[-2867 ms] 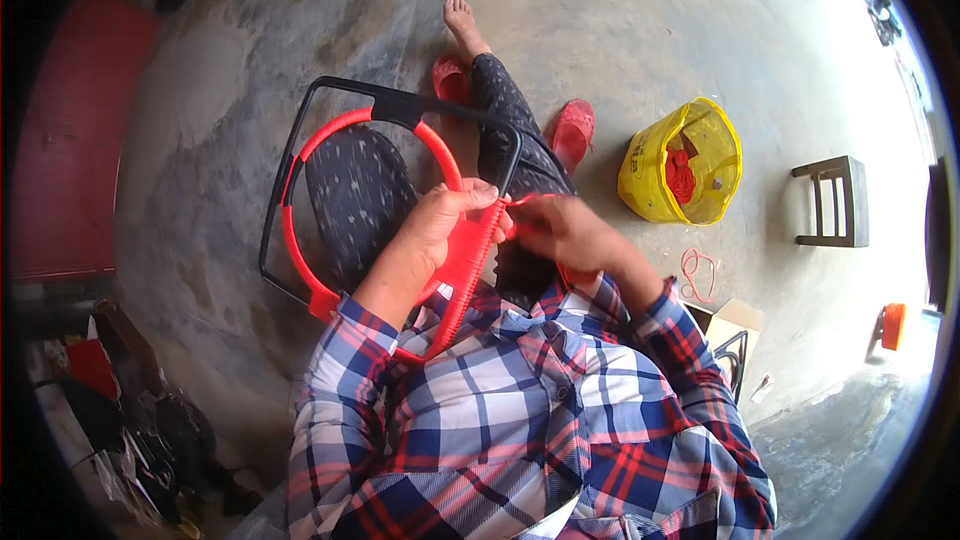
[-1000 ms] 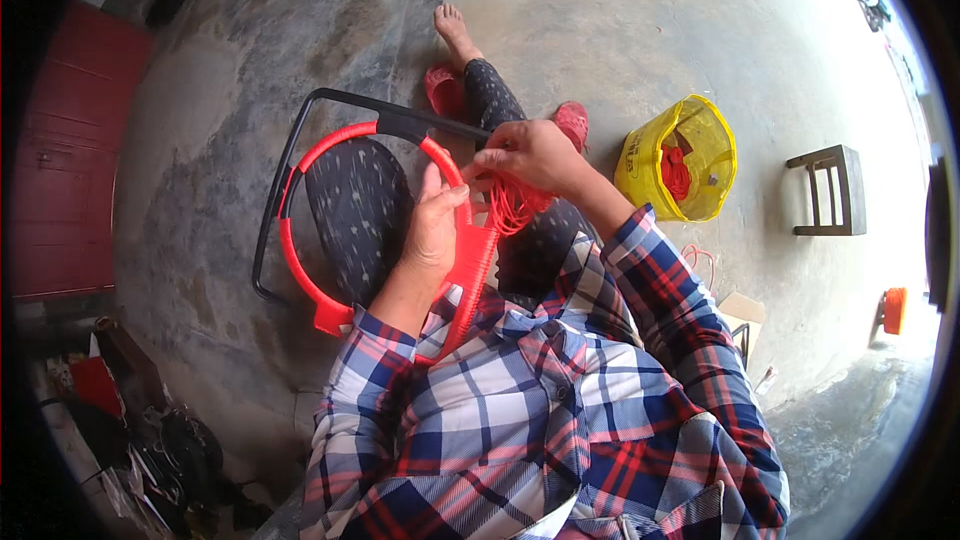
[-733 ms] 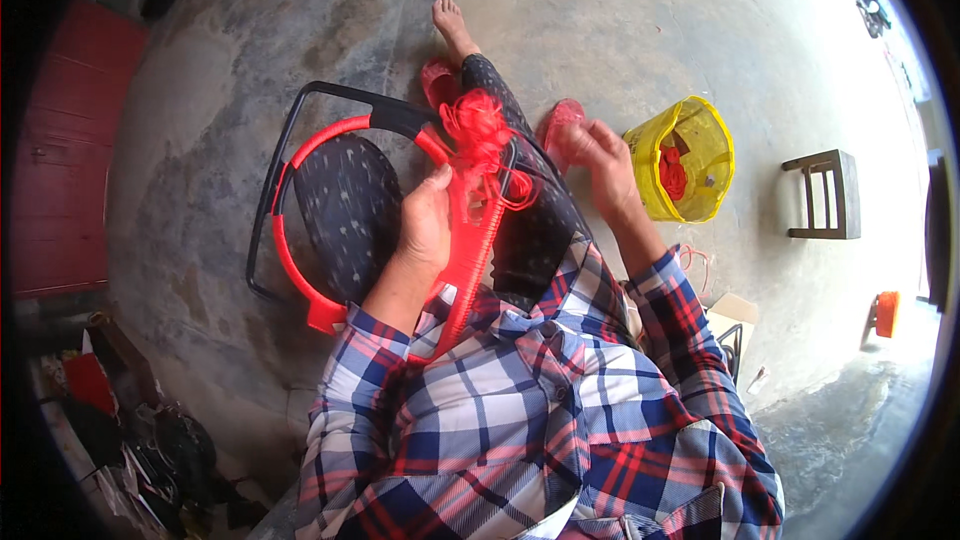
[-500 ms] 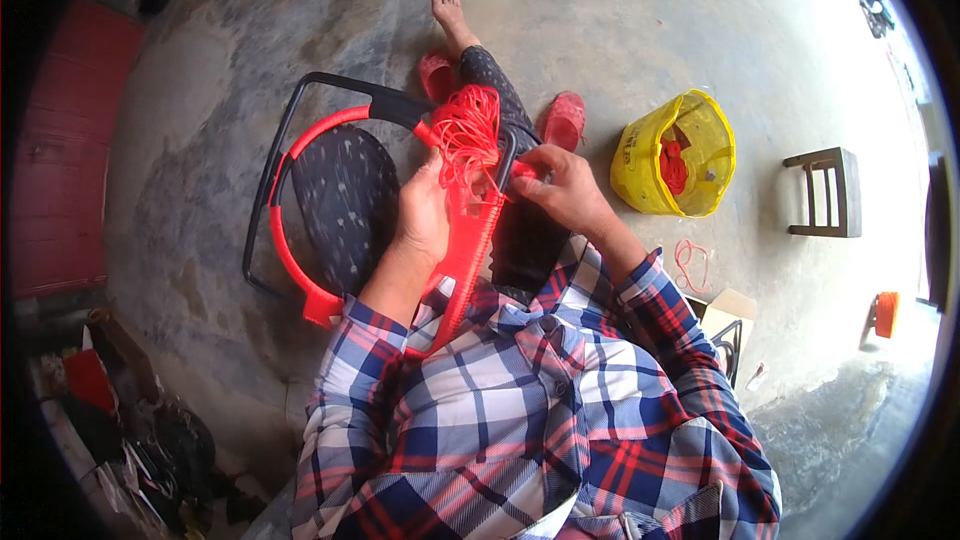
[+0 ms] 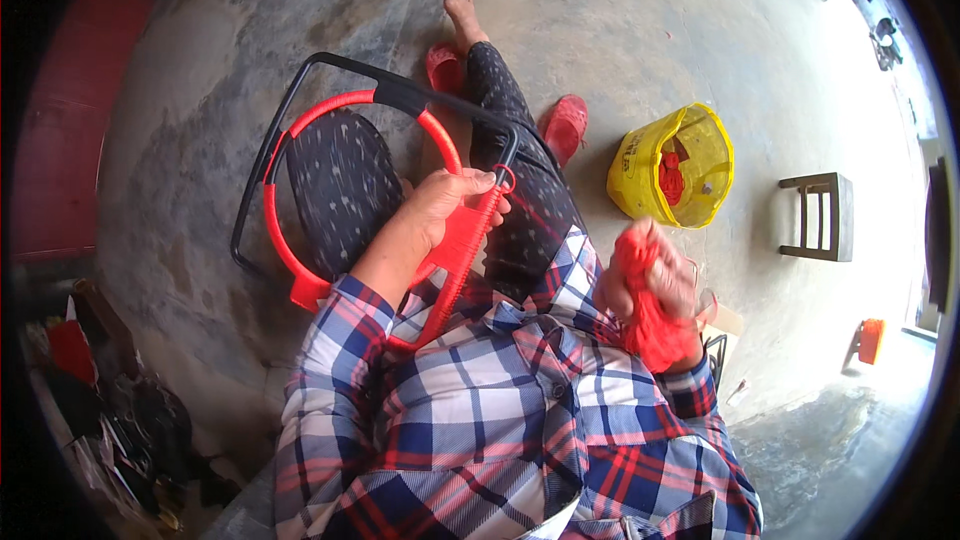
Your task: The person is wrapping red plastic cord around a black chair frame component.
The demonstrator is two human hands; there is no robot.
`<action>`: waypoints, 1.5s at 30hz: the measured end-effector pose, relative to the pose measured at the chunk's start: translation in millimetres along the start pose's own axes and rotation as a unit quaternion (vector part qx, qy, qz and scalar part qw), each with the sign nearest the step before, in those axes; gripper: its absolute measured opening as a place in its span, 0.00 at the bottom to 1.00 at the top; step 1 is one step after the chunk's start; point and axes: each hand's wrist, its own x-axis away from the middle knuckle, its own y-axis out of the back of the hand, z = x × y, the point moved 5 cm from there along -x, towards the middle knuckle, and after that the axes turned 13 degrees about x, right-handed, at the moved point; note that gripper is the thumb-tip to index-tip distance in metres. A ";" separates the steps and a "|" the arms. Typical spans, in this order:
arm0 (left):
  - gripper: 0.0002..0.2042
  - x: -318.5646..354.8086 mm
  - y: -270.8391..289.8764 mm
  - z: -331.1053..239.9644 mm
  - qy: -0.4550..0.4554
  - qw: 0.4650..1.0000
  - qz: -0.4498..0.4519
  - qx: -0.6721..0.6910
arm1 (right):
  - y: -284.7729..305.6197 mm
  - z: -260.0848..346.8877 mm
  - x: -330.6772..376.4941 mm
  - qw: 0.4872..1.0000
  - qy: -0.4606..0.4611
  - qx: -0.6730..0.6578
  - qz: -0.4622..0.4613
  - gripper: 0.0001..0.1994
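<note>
A black tubular frame [image 5: 268, 155] rests across my lap, with a ring [image 5: 283, 245] wrapped mostly in red cord inside it. Red cord is wound closely along the frame's near right bar [image 5: 462, 285], and a flat red piece [image 5: 455, 240] lies beside that bar. My left hand [image 5: 432, 208] pinches the wrapped bar near its upper end, thumb on top, where a small loop of cord sticks out. Off to the right, in front of my shirt, my right hand [image 5: 675, 288] is closed round a bunched hank of red cord [image 5: 655, 338]. Motion blurs that hand slightly.
A yellow bucket [image 5: 632, 175] with red cord inside stands right of my legs. Beyond it are a small dark stool [image 5: 840, 217] and an orange-red spool-like object [image 5: 872, 341]. Red slippers [image 5: 566, 128] lie by my feet. Clutter [image 5: 140, 430] fills the lower left.
My right hand has moved from the bar toward the lower right, carrying the cord hank away from the frame. My left hand has shifted from the hank onto the wrapped bar.
</note>
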 end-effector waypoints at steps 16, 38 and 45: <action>0.08 0.8 2.6 -7.3 -0.020 0.999 -0.017 0.034 | 56.0 23.6 -19.6 0.974 0.128 0.026 -0.186 0.18; 0.08 17.4 -25.6 -5.2 -0.019 0.999 -0.017 0.028 | 14.9 13.4 -125.3 0.851 0.237 0.437 -0.171 0.11; 0.08 17.6 -14.6 -14.4 -0.042 0.998 0.010 0.046 | 54.5 -1.7 -70.4 0.889 -0.005 0.457 0.016 0.17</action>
